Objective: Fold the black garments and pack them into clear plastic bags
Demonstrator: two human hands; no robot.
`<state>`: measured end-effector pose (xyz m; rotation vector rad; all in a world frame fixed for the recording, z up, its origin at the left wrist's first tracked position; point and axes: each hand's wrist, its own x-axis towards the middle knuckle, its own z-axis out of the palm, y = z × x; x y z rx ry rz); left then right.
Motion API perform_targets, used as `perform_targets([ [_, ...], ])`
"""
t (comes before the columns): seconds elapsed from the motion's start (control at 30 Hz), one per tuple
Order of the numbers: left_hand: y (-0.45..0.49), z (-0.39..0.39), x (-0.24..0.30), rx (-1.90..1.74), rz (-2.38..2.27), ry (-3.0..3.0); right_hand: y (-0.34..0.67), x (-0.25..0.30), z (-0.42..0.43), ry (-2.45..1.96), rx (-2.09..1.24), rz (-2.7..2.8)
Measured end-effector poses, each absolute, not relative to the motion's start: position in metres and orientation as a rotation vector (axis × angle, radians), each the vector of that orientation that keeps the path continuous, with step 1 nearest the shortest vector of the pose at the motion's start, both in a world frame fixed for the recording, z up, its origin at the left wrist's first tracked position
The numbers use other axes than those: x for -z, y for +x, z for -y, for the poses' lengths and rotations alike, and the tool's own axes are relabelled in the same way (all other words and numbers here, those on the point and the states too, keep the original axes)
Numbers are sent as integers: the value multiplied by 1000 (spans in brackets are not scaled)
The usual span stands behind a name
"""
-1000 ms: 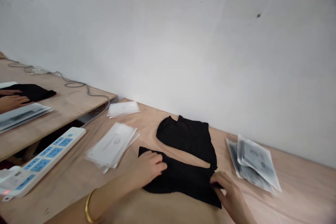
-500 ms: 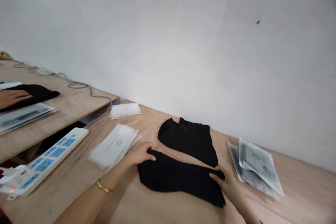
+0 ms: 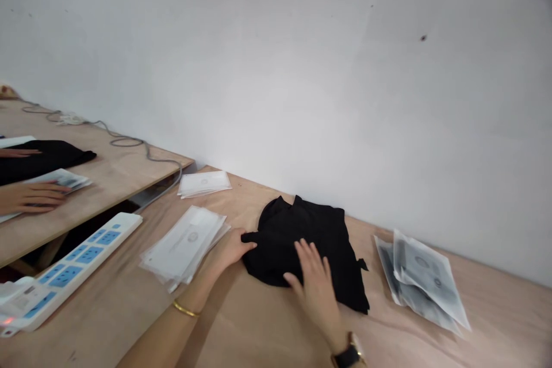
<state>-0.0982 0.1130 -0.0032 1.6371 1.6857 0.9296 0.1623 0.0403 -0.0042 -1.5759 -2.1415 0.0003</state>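
Two black pieces of cloth lie overlapped in front of me. The nearer folded black cloth (image 3: 269, 264) covers the front part of the farther black cloth (image 3: 321, 218). My left hand (image 3: 229, 250) pinches the nearer cloth at its left corner between thumb and fingers. On its middle rests my right hand (image 3: 317, 293), palm down with the fingers spread. A small strip of cloth sticks out at the right edge. The exact kind of garment cannot be made out.
Flat frosted bags (image 3: 187, 244) are stacked left of my left hand, with more white bags (image 3: 204, 183) behind. Filled frosted bags (image 3: 426, 282) lie at right. A power strip (image 3: 81, 270) sits at left. On the adjoining table, a co-worker's hands (image 3: 37, 196) touch a bag and black cloth.
The nearer cloth has moved back onto the farther one. My right hand has let go of its right end and now lies flat on it. A co-worker's second hand has appeared.
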Motion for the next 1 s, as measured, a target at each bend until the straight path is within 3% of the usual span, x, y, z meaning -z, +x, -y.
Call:
perform_targets([
  [0.13, -103, -110, -7, -985, -1704, 1582, 124, 12, -21, -1586, -236, 2435],
  [0.4, -110, -87, -19, -1116, -1754, 1456, 116, 16, -22, -1534, -200, 2425],
  [0.53, -69, -73, -38, -1254, -1339, 1329, 115, 19, -21, -1534, -180, 2402],
  [0.63, -40, -57, -40, -1156, -1089, 1474, 112, 16, -17, -1584, -204, 2372],
  [0.9, -37, -26, 9, -961, -1315, 2080, 143, 8, -13, -1569, -375, 2319],
  [1.0, -33, -25, 14, -899, -1344, 2200, 172, -3, -15, -1643, -258, 1972],
])
